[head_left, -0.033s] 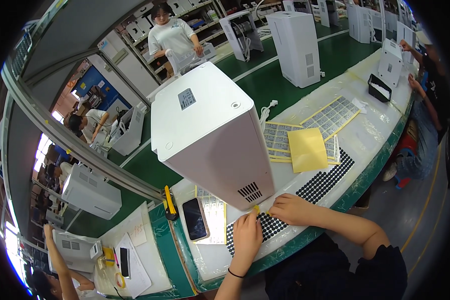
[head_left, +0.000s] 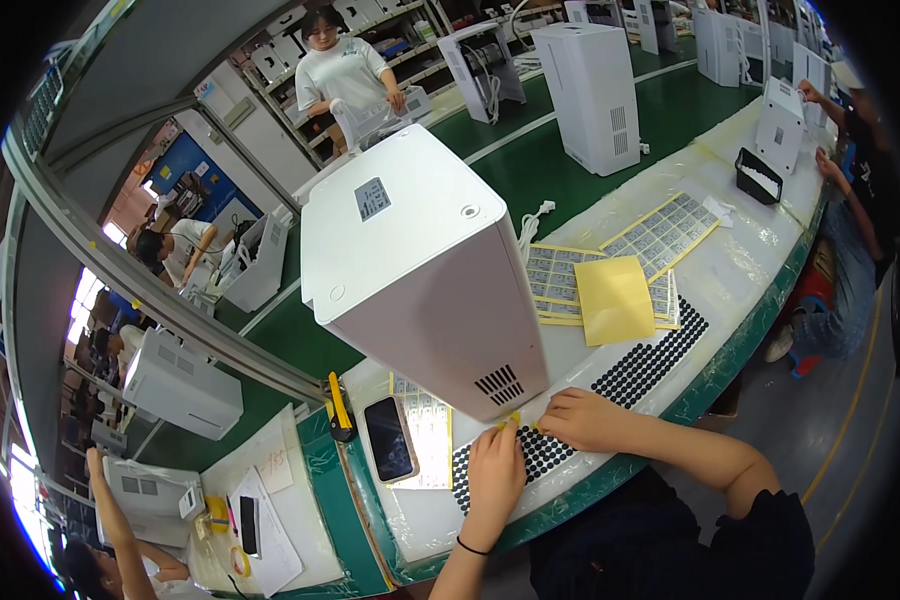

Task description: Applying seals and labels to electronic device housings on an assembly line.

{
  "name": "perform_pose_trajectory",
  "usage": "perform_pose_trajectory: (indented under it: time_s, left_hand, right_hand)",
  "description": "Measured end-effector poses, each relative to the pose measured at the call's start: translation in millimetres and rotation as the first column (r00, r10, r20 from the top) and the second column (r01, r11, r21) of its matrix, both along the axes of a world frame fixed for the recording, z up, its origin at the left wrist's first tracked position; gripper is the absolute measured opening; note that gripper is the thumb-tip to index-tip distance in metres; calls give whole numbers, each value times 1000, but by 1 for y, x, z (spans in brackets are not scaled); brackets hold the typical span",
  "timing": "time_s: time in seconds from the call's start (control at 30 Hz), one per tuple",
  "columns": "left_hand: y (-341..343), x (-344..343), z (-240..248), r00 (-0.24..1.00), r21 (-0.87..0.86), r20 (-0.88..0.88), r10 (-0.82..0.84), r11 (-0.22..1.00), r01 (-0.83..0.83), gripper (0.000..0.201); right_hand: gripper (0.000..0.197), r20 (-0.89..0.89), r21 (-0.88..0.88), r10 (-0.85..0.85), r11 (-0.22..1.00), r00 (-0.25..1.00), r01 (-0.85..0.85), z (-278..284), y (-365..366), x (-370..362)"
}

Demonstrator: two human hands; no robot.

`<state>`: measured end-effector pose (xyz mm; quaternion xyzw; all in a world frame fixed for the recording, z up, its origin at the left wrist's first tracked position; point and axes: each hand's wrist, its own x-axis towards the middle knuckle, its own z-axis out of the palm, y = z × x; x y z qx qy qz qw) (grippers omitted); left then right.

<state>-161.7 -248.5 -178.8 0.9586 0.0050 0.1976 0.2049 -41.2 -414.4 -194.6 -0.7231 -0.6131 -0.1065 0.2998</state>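
Note:
My left hand (head_left: 496,468) is over a sheet of small black round pads (head_left: 545,455), its fingers bent together at the sheet's far edge. Beside it, my right hand (head_left: 582,418) has its fingertips pinched close to the left ones. Small yellow bits (head_left: 513,419) show at the fingertips; whether these are finger covers or held pieces is unclear. Directly beyond both hands stands a tall white appliance housing (head_left: 430,290), with a slotted vent low on its near side. A grey label (head_left: 373,199) is on its upper face. A second area of black pads (head_left: 650,352) extends right of my right hand.
Left of my hands lie a phone (head_left: 390,438) and a yellow-and-black cutter (head_left: 341,408). Label sheets (head_left: 665,235) and a yellow paper (head_left: 615,300) lie to the right. A black bin (head_left: 759,176) sits farther off. Co-workers handle other white housings around the line.

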Motion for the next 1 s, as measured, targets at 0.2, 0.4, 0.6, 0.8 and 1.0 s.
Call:
perform_pose_trajectory:
  time_s: [0.2, 0.4, 0.6, 0.8, 1.0]
  left_hand:
    - [0, 7, -5, 988, 93, 112, -102, 991, 92, 31]
    - [2, 11, -6, 995, -22, 78, -68, 997, 69, 29]
    - [1, 16, -7, 995, -53, 57, -86, 995, 89, 29]
    - [1, 17, -18, 991, -52, 88, -99, 993, 103, 29]
    - [-1, 14, -19, 979, -109, 205, 14, 994, 8, 27]
  right_hand:
    - [13, 71, 53, -84, 995, 994, 81, -6, 4, -4]
    - [17, 31, 35, -154, 988, 988, 153, -12, 11, -10]
    - [21, 11, 17, -158, 987, 987, 157, -16, 8, -13]
    - [18, 4, -1, -178, 984, 984, 178, -12, 7, -16]
    - [18, -17, -28, -186, 982, 982, 186, -10, 9, -17]
